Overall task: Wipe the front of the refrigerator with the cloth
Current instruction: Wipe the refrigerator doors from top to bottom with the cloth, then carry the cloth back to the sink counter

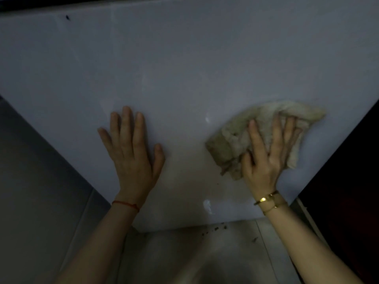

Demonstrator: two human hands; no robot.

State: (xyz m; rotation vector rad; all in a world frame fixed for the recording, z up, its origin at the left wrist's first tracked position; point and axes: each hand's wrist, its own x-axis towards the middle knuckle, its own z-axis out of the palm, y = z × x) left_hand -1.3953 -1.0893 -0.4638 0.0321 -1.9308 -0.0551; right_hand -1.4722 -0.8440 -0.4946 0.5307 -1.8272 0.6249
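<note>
Refrigerator front (184,68) pressed at 9 o'clock by flat, empty left hand (133,152), at 3 o'clock by spread right hand (266,152) pinning cloth (231,140).

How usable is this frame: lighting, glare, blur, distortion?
Head view: dim overall, dark at the corners; small glare spots on the fridge front; right hand and cloth slightly soft, possibly motion blur; left hand sharper; wide-angle lens makes the fridge edges splay outward.
</note>
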